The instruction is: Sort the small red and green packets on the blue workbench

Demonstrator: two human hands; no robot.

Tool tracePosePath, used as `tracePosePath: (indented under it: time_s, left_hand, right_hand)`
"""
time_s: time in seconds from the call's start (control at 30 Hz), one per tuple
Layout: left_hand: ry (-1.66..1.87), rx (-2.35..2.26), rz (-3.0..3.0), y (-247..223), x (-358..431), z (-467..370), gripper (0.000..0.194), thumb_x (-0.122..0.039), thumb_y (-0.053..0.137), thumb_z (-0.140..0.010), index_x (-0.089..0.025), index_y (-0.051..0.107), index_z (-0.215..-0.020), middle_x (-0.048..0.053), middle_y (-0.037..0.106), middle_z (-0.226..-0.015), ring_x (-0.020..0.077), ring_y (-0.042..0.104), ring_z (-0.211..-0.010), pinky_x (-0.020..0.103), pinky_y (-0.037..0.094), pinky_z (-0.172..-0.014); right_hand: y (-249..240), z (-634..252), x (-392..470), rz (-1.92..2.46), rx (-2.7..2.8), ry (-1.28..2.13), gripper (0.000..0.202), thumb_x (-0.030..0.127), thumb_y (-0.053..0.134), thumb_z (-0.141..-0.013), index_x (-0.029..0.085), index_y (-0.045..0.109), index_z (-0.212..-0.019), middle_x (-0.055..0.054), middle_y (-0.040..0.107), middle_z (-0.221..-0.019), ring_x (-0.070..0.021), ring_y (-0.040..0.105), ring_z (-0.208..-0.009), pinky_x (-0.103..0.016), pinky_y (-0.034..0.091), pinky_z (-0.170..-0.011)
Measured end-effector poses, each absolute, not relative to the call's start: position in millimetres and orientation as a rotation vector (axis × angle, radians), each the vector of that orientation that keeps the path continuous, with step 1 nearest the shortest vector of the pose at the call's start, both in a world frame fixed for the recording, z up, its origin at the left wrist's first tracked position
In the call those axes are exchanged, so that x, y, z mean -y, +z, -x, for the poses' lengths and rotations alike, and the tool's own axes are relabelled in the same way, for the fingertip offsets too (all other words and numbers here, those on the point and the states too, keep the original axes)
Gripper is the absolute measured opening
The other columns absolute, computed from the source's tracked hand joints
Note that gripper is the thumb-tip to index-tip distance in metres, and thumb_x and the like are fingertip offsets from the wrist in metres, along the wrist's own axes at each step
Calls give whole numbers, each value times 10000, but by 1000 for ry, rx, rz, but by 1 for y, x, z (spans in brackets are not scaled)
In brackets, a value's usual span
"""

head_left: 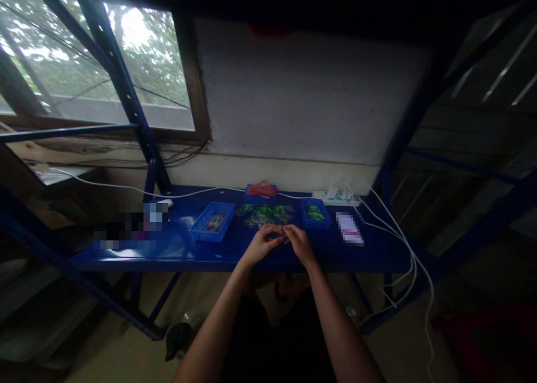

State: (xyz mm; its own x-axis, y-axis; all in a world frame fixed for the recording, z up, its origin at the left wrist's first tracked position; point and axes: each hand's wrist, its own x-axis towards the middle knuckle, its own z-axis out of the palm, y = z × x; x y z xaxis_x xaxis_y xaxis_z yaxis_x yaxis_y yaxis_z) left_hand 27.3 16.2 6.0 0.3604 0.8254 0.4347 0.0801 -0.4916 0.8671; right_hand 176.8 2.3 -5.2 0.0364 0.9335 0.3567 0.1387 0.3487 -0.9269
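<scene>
My left hand (267, 241) and my right hand (299, 242) meet over the front middle of the blue table. Their fingertips pinch together, and whatever lies between them is too small and dark to make out. Just beyond the fingers lies a spread of small clear packets (262, 220), with green pieces (266, 209) along its far side. A blue tray (213, 235) holding grey pieces (216, 222) stands left of my hands. On the right is a smaller blue tray (316, 224) with green pieces (314, 212) inside.
Behind the packets, a blue bin (251, 197) holds red plastic material (262, 188). A white power strip (335, 198) with plugs and white cables (398, 232) lies at the back right, near a blurred phone (349, 228). Blue rack posts (155, 170) frame the table (168, 254).
</scene>
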Motion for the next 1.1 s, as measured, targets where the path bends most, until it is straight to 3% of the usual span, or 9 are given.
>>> tracePosePath:
  time_s: [0.17,0.37,0.6,0.83,0.9,1.03,1.1]
  left_hand:
    - [1224,-840,-1815,4,-18,-27,200,-342,641,-734,-174,706,-819,91,640,-991,223,581,-970,313,474,-809]
    - [1234,-901,-1580,1,-25,-28,332,-374,649,-692,-154,607,-937,37,663,-793,165,608,-701,263,467,-650]
    - [1201,-904,-1582,1,-23,-29,259,-397,623,-694,-151,614,-772,21,642,-691,152,573,-628,243,434,-587]
    - [1218,-922,-1587,5,-21,-27,216,-355,613,-684,-148,623,-747,15,634,-687,141,554,-619,234,417,-587]
    - [1227,-938,-1597,5,-22,-26,224,-353,612,-680,-141,634,-751,5,617,-664,126,522,-584,223,387,-553]
    - [1267,-954,-1569,4,-23,-27,245,-370,602,-686,-137,625,-757,-47,496,-520,94,426,-478,204,307,-473]
    - [1290,-964,-1547,3,-23,-28,250,-378,603,-688,-141,612,-767,-61,463,-491,91,412,-460,201,299,-461]
  right_hand:
    - [-7,-177,-2,1078,1365,834,282,436,576,-763,174,636,-850,-40,678,-754,-170,615,-661,-257,481,-552]
    - [-9,-176,-3,1056,1319,884,202,342,554,-757,183,606,-869,-44,686,-760,-170,635,-648,-264,485,-551]
    - [-9,-176,-3,1070,1321,872,194,314,541,-767,189,606,-900,-41,688,-777,-165,630,-643,-264,483,-559]
    - [-7,-178,-4,1109,1360,641,213,348,569,-759,190,660,-869,-62,671,-919,-196,613,-834,-291,487,-705]
    - [-8,-178,-5,1113,1367,605,223,362,571,-763,185,672,-855,-49,663,-846,-182,601,-779,-282,475,-694]
    - [-9,-178,-4,1113,1378,743,264,363,544,-787,180,674,-929,12,580,-596,-133,526,-540,-236,413,-514]
    - [-9,-177,-3,1093,1349,801,264,343,537,-785,181,671,-945,8,591,-598,-131,533,-534,-227,406,-493]
